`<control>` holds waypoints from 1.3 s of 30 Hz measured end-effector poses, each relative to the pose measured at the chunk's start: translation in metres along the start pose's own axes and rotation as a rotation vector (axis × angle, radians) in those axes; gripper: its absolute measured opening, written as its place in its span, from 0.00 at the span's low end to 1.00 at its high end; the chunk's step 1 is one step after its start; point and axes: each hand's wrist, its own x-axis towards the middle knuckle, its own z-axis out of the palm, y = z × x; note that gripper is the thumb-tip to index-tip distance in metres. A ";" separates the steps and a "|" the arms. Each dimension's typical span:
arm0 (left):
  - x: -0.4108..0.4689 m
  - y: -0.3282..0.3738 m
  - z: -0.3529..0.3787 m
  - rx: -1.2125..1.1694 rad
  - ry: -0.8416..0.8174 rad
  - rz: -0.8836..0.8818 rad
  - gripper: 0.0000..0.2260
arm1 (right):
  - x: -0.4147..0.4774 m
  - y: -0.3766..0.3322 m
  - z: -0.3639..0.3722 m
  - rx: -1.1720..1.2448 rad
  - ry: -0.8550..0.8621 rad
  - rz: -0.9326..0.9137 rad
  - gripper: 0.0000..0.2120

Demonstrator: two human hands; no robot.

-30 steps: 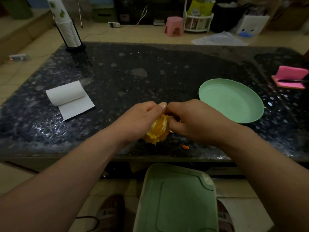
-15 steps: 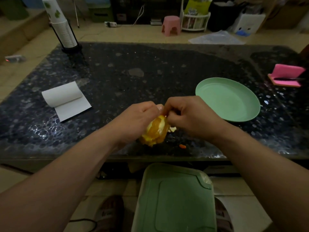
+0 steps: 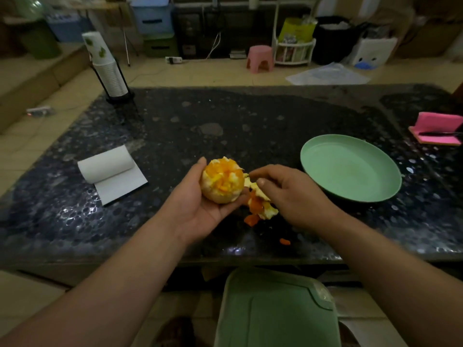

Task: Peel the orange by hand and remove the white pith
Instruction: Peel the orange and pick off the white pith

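A partly peeled orange [image 3: 222,182] sits in the cupped palm of my left hand [image 3: 198,209], its torn flesh and white pith facing up. My left fingers curl under and round the fruit. To its right, my right hand [image 3: 292,194] pinches a strip of peel [image 3: 260,200] between thumb and fingers; the strip hangs down from the orange's right side, orange outside and pale inside. Small peel scraps [image 3: 284,241] lie on the dark table below the hands.
A green plate [image 3: 350,169] lies on the speckled dark table [image 3: 225,126] at the right. A paper towel roll [image 3: 107,165] lies at the left, a stack of paper cups [image 3: 107,71] at the back left, a pink sponge [image 3: 437,128] at far right. A green bin lid [image 3: 275,311] is below the table edge.
My left hand has turned palm up, exposing the orange. My right hand has pulled away to the right, drawing a strip of peel off the fruit.
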 end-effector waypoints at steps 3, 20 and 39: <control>0.000 0.000 0.002 -0.064 -0.057 -0.019 0.26 | -0.009 -0.014 0.002 0.253 -0.009 0.046 0.09; -0.006 -0.009 0.012 0.067 -0.188 0.122 0.25 | -0.019 -0.023 -0.016 0.406 -0.007 -0.011 0.15; -0.004 -0.016 0.002 0.836 -0.116 0.577 0.37 | -0.015 -0.030 -0.024 0.504 0.021 0.083 0.12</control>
